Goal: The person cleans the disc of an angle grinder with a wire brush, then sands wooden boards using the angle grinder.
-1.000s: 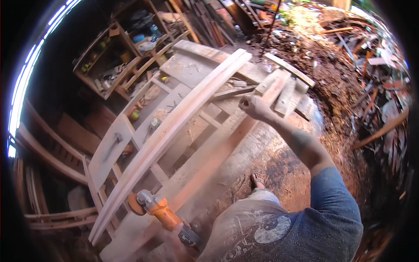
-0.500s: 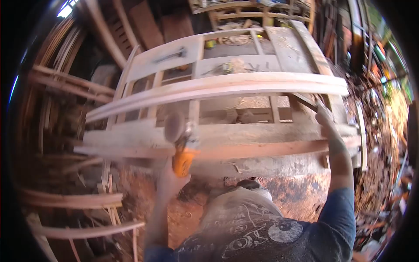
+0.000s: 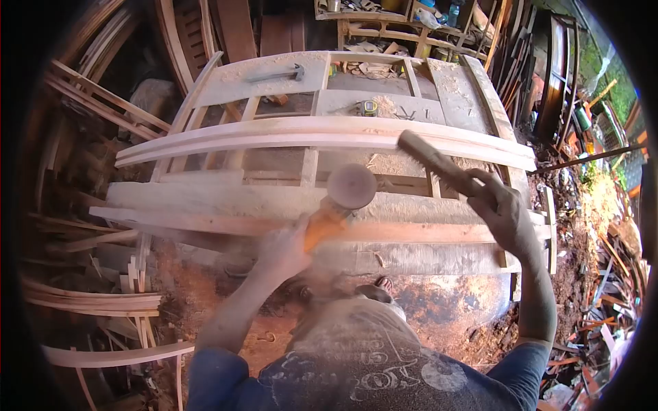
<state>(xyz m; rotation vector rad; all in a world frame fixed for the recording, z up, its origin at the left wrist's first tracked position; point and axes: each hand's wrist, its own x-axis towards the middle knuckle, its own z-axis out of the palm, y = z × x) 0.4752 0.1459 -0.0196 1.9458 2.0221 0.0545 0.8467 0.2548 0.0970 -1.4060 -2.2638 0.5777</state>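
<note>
The left hand (image 3: 284, 246) gripped an orange grinder (image 3: 339, 198) as the right hand (image 3: 504, 209) closed around a wooden stick (image 3: 432, 161), both above the curved plank (image 3: 322, 133) on the counter (image 3: 274, 202).

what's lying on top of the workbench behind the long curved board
On the workbench, past the long curved board, lie a hammer, a tape measure and piles of sawdust. The board itself hides whatever sits directly beneath it.
</note>
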